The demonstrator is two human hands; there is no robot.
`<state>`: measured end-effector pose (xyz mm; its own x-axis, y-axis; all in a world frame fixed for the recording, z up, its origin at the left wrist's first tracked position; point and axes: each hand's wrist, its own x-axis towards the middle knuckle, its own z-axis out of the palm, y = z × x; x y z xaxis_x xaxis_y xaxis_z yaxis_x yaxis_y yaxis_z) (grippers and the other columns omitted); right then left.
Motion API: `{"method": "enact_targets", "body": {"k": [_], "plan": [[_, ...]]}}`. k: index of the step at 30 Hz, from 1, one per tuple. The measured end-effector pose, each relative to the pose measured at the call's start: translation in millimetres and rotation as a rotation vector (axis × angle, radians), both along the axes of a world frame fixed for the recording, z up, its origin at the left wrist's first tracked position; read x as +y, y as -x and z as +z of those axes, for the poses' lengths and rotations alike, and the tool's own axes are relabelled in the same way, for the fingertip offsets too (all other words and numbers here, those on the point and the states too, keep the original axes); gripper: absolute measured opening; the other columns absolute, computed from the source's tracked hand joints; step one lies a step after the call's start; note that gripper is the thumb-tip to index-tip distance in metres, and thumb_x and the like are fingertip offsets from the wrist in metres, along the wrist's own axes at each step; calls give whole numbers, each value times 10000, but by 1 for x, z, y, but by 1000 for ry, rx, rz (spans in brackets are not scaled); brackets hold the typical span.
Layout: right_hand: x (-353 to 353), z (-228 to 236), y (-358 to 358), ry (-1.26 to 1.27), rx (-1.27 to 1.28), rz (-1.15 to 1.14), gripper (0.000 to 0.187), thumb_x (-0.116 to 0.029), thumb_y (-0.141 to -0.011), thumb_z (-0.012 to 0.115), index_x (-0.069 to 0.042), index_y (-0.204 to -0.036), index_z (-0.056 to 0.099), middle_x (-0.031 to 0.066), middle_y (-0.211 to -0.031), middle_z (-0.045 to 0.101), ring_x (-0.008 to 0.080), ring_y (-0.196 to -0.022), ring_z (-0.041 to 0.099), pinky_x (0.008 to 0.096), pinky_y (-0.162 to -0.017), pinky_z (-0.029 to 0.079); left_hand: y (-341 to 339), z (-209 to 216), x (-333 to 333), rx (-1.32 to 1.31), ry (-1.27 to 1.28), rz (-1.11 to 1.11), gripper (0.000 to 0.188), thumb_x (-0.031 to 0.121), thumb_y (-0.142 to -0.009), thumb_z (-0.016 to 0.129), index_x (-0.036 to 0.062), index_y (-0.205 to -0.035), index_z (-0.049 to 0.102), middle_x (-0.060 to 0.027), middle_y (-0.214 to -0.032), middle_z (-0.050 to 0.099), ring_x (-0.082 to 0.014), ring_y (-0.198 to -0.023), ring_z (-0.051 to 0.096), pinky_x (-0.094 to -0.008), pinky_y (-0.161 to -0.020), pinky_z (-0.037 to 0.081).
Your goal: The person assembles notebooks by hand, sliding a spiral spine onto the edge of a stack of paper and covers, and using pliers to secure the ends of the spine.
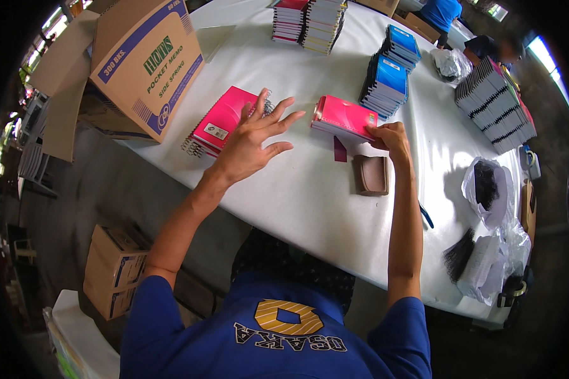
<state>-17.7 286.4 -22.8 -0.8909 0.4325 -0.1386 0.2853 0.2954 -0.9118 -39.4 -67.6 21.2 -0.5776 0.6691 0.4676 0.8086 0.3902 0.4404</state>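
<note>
My right hand (390,140) pinches the near right corner of a pink-covered notebook (341,115) lying on the white-topped table. No spiral shows along its visible edges. My left hand (257,138) is raised with its fingers spread, holding nothing. Partly behind it lies a pile of pink spiral notebooks (224,117) with wire coils sticking out at the ends. Just below the notebook at my right hand are a small dark magenta piece (340,150) and a brown block-like object (371,175), whose kind I cannot make out.
A large open carton (142,76) stands at the left. Blue notebooks (385,82) are stacked beyond my right hand; more stacks (306,25) stand at the back, and coil-bound ones (496,104) at the right. Plastic bags with black coils (486,189) lie near the right edge.
</note>
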Motion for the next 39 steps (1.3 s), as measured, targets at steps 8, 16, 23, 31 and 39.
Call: {"method": "enact_targets", "body": {"k": [8,16,23,31,39], "plan": [[-43,74,-33,-587,526,145,110,-18,-809,696,11,-915,697,96,-830,696,188,-740,667,308,-686,507,3,18,91,-223,-281,64,771,248,-860,727,111,-1502,322,-114,-1530,380,-352,-1440,272,-465,-1146,281],[-100,64,-125,293,539,-12,339,-18,-773,784,3,-1092,674,41,-968,686,130,-921,618,308,-867,485,-36,-16,106,-1241,-1057,-671,746,409,-886,654,63,-1474,352,-69,-1457,462,-199,-1296,479,-403,-1083,400],[-123,7,-157,-59,470,-74,148,43,-765,755,6,-905,726,45,-823,707,99,-764,610,260,-699,487,-50,-25,52,-853,-931,-244,1091,582,-736,701,107,-1553,156,-172,-1589,196,-322,-1466,202,-520,-1184,198],[-105,-26,-160,-469,448,39,236,60,-741,732,-28,-959,713,103,-889,710,188,-820,656,296,-711,498,-80,-38,95,167,392,-140,688,431,-851,638,141,-1444,443,-99,-1389,545,-348,-1302,482,-565,-1082,322],[156,-23,-268,-1531,-562,-919,177,-223,-845,680,-99,-968,704,128,-959,683,298,-900,663,460,-805,482,-80,-24,97,-36,381,-154,501,376,-908,612,307,-1393,506,-173,-989,706,-316,-911,699,-449,-701,561]]}}
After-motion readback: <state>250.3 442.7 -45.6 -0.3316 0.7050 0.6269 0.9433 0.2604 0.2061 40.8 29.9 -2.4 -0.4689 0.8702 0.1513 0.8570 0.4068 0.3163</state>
